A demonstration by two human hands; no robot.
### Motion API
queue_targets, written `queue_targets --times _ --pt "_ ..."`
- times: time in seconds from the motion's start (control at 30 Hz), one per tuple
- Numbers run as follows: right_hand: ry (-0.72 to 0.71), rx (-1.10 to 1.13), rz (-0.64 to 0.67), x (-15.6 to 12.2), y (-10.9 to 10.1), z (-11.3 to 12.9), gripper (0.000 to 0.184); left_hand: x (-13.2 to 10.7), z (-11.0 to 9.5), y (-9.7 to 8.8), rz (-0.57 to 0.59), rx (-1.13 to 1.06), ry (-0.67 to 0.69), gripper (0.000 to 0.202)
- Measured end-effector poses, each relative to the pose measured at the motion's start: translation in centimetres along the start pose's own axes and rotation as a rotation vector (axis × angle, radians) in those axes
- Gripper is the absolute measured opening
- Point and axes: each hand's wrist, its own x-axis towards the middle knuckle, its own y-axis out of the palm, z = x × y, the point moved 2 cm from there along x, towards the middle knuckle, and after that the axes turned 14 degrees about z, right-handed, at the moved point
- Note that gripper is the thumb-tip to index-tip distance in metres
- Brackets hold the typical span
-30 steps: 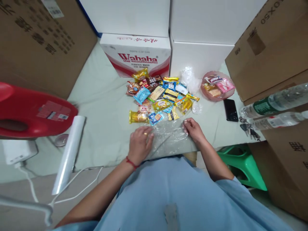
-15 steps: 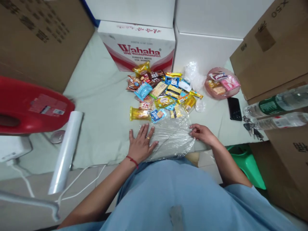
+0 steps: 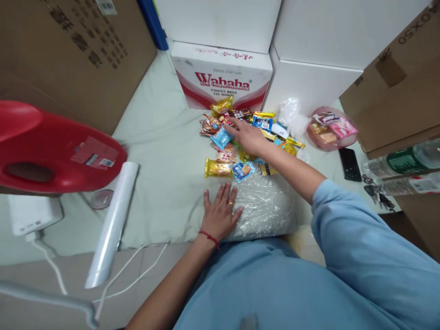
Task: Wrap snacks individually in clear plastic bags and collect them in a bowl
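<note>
My left hand (image 3: 222,211) lies flat with fingers spread, on the left part of a clear plastic bag (image 3: 264,206) laid out in front of me. My right hand (image 3: 245,135) reaches over a pile of wrapped snacks, its fingers apart and apparently holding nothing. Just under its fingertips is a light-blue snack packet (image 3: 222,137); whether they touch it I cannot tell. A yellow-wrapped snack (image 3: 218,168) and a blue-and-white snack packet (image 3: 243,171) lie at the near edge of the pile. My right hand and forearm hide some of the snacks.
Behind the pile stands a white-and-red Wahaha carton (image 3: 223,78). To the right are crumpled clear plastic (image 3: 292,114), a pink bowl (image 3: 311,133) of snacks, a phone (image 3: 349,164), keys (image 3: 380,197) and bottles (image 3: 409,158). A red jug (image 3: 62,151) and a plastic film roll (image 3: 113,224) are at left.
My right hand has let go of the bag's right side and moved forward and left over the snacks. My left hand still presses on the bag. The whole view has shifted slightly.
</note>
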Motion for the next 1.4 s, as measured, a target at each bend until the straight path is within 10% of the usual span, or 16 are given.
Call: queue_targets --times 0.17,0.37,0.57,0.77,1.1,1.4 --pt "0.037 0.002 0.036 2.0 -0.1 0.0 0.04 -0.2 0.2 0.2 -0.042 -0.02 0.016 0.064" --pt "0.123 0.506 -0.274 -10.5 0.9 -1.3 0.043 0.0 0.2 0.2 -0.057 -0.031 0.018 0.062" --pt "0.198 0.532 -0.098 -20.1 6.5 3.0 0.045 0.1 0.3 0.2 -0.058 -0.046 0.031 0.064" --pt "0.065 0.264 0.06 -19.8 7.8 4.9 0.077 0.2 0.3 0.0 -0.04 -0.042 0.04 0.067" --pt "-0.048 0.199 0.02 -19.3 7.4 5.0 0.053 0.2 0.0 0.0 -0.052 -0.029 0.01 0.064" --pt "0.018 0.332 -0.035 -21.8 9.1 5.1 0.073 -0.5 1.7 -0.3 -0.055 -0.076 0.068 0.066"
